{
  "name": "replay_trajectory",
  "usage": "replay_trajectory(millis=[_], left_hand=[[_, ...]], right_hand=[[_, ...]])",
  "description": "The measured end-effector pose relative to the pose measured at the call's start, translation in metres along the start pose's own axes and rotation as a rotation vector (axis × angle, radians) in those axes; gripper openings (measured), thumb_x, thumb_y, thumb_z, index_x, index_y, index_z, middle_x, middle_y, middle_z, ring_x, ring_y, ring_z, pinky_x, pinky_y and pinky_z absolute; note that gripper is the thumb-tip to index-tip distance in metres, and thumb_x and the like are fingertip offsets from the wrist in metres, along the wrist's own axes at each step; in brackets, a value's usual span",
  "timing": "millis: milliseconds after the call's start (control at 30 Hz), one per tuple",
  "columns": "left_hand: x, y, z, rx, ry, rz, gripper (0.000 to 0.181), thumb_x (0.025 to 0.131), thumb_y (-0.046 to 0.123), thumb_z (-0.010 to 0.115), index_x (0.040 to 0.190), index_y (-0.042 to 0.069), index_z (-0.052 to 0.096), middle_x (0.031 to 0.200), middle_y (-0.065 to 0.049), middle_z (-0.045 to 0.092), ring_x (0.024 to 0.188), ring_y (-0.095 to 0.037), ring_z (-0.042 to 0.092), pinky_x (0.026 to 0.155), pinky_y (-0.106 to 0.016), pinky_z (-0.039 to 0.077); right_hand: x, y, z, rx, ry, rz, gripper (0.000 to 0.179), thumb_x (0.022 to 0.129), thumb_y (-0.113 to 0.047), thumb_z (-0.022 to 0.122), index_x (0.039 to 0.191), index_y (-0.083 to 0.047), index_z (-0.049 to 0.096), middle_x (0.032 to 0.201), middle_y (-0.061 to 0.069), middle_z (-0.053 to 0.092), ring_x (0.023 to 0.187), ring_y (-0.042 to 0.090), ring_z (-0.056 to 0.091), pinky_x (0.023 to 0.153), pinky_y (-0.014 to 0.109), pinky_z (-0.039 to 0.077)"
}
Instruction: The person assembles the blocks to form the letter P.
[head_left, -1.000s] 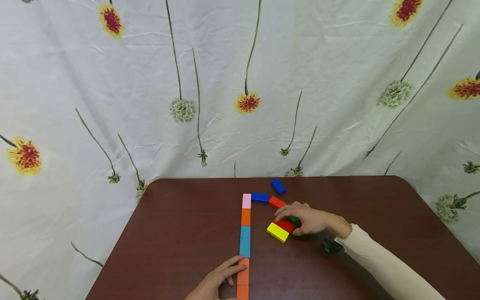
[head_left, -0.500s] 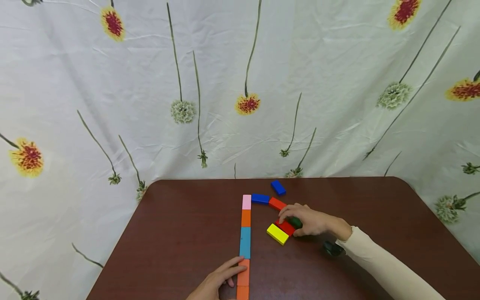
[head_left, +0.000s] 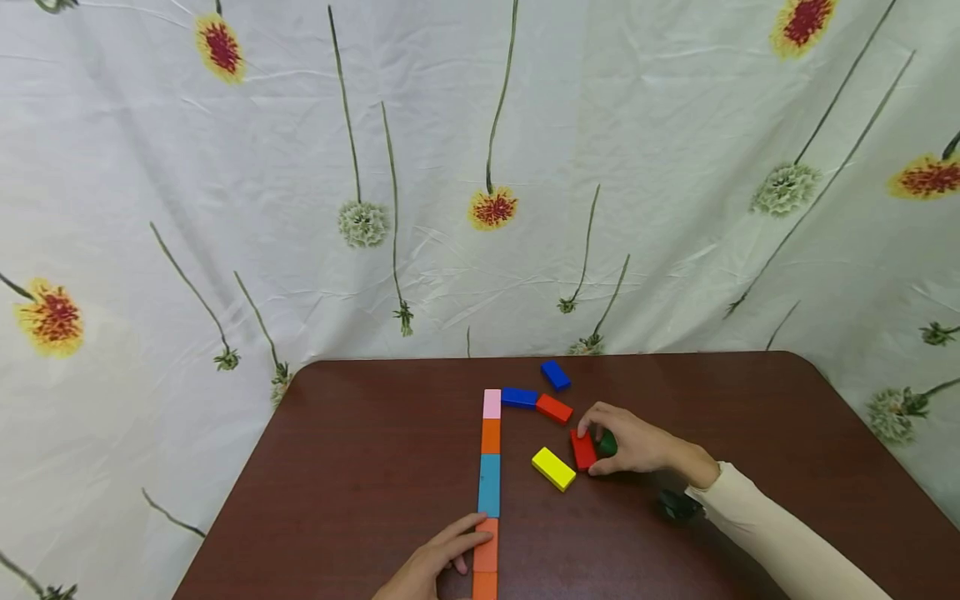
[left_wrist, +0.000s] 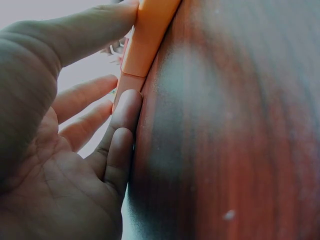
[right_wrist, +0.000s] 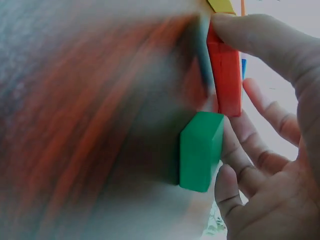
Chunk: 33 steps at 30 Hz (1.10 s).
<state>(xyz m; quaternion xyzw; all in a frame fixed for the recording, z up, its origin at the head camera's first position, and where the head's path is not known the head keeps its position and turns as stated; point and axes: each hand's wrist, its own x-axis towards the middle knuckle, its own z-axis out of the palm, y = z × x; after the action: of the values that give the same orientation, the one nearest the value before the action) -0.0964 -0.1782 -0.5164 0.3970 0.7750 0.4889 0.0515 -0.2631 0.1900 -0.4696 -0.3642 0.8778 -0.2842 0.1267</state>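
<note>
Extending the row [head_left: 489, 483] looks like the step in hand: the right hand [head_left: 637, 444] has its grip pinched on the red block [head_left: 583, 452], about midway between the left and right edges of the bench [head_left: 360, 467]. The left hand [head_left: 431, 562], fingers extended, touches the orange block [head_left: 487, 550]. Next probably calls for closing the gap to the end block [head_left: 554, 408], toward the far edge, without nudging the green block [head_left: 607, 445].

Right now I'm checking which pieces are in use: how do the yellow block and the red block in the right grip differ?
The right grip pinches the red block; the yellow block lies untouched on the table. In the head view, the yellow block slants diagonally, while the red block runs more steeply up the picture. Both are rectangular blocks.
</note>
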Motion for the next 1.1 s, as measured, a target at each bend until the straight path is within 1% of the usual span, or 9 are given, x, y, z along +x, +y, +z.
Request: replay_trajectory(millis=[133, 333, 467, 633, 700, 967, 1100], left_hand=[[-0.0004, -0.0002, 0.0005, -0.006, 0.001, 0.002, 0.069, 0.09, 0.021, 0.077, 0.146, -0.003, 0.046, 0.151, -0.03, 0.039, 0.093, -0.003, 0.053, 0.08, -0.017, 0.047], [-0.0009, -0.0018, 0.0019, 0.016, 0.012, 0.032, 0.067, 0.091, 0.021, 0.076, 0.145, -0.004, 0.047, 0.15, -0.029, 0.04, 0.092, -0.004, 0.054, 0.08, -0.017, 0.048], [-0.0011, -0.0022, 0.0014, 0.003, 0.006, 0.02, 0.067, 0.09, 0.019, 0.077, 0.146, -0.004, 0.046, 0.15, -0.03, 0.039, 0.092, -0.004, 0.053, 0.08, -0.017, 0.048], [-0.0014, -0.0012, -0.0001, -0.025, -0.009, -0.024, 0.067, 0.091, 0.019, 0.076, 0.146, -0.003, 0.046, 0.15, -0.032, 0.038, 0.094, -0.002, 0.052, 0.081, -0.017, 0.047], [-0.0013, -0.0008, -0.0004, -0.027, -0.011, -0.03, 0.067, 0.091, 0.019, 0.076, 0.146, -0.003, 0.046, 0.15, -0.032, 0.038, 0.094, -0.001, 0.052, 0.081, -0.016, 0.046], [-0.0001, -0.0015, -0.0002, -0.007, -0.001, 0.005, 0.069, 0.09, 0.022, 0.077, 0.147, -0.002, 0.046, 0.151, -0.029, 0.039, 0.094, -0.002, 0.053, 0.08, -0.017, 0.047], [0.0001, -0.0014, -0.0004, -0.015, -0.005, -0.006, 0.069, 0.09, 0.021, 0.077, 0.146, -0.002, 0.046, 0.151, -0.03, 0.039, 0.094, -0.002, 0.053, 0.08, -0.017, 0.047]], right_hand=[[-0.001, 0.0024, 0.0026, -0.003, 0.04, 0.017, 0.044, 0.081, -0.037, 0.084, 0.111, -0.016, 0.058, 0.11, -0.002, 0.054, 0.093, 0.015, 0.055, 0.082, 0.03, 0.051], [0.0014, 0.0041, 0.006, -0.026, 0.083, 0.023, 0.045, 0.081, -0.04, 0.084, 0.108, -0.015, 0.059, 0.106, -0.002, 0.055, 0.09, 0.014, 0.054, 0.078, 0.028, 0.051], [0.0043, 0.005, 0.0074, -0.045, 0.108, 0.015, 0.045, 0.08, -0.039, 0.085, 0.107, -0.015, 0.059, 0.106, -0.002, 0.056, 0.09, 0.013, 0.054, 0.079, 0.028, 0.051], [0.0078, 0.0062, 0.009, -0.069, 0.114, 0.006, 0.045, 0.08, -0.041, 0.084, 0.108, -0.016, 0.059, 0.109, -0.003, 0.056, 0.092, 0.013, 0.054, 0.082, 0.029, 0.051], [0.0084, 0.0062, 0.0091, -0.07, 0.117, 0.003, 0.046, 0.08, -0.041, 0.084, 0.109, -0.016, 0.059, 0.111, -0.002, 0.057, 0.093, 0.014, 0.055, 0.082, 0.03, 0.052], [0.0077, 0.0042, 0.0079, -0.057, 0.114, 0.041, 0.051, 0.079, -0.039, 0.085, 0.115, -0.013, 0.058, 0.112, 0.0, 0.061, 0.094, 0.016, 0.055, 0.082, 0.031, 0.052], [0.0082, 0.004, 0.0089, -0.055, 0.113, 0.045, 0.051, 0.079, -0.04, 0.085, 0.114, -0.014, 0.058, 0.112, 0.0, 0.061, 0.095, 0.015, 0.055, 0.082, 0.031, 0.052]])
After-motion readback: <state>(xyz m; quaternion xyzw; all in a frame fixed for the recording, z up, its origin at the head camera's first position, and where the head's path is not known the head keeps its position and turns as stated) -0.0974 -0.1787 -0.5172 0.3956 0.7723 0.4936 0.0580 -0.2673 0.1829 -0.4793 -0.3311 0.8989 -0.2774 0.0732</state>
